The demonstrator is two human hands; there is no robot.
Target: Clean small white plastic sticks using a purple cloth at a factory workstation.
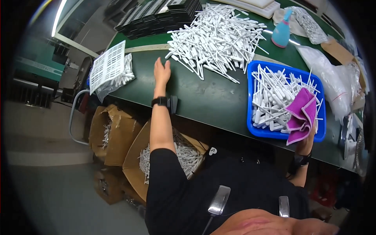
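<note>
My left hand (161, 73) reaches out over the green table (203, 105), fingers stretched and a little apart, with nothing in it. Just beyond and right of it spreads a large heap of thin white plastic sticks with thicker ends (219, 41). A blue plastic basket (250, 105) at the right holds many more such white pieces (274, 92). At the basket's near right corner, my right hand (307, 144) grips a magenta cloth (302, 111); the cloth hides most of its fingers and hangs over the basket's near rim.
Black stacked trays (158, 17) stand at the back left. A bagged bundle with a white grid sheet (109, 64) lies at the left edge. A teal spray bottle (282, 33) and clear plastic bags (331, 76) are at the right. Below, cardboard boxes (133, 166) hold white pieces.
</note>
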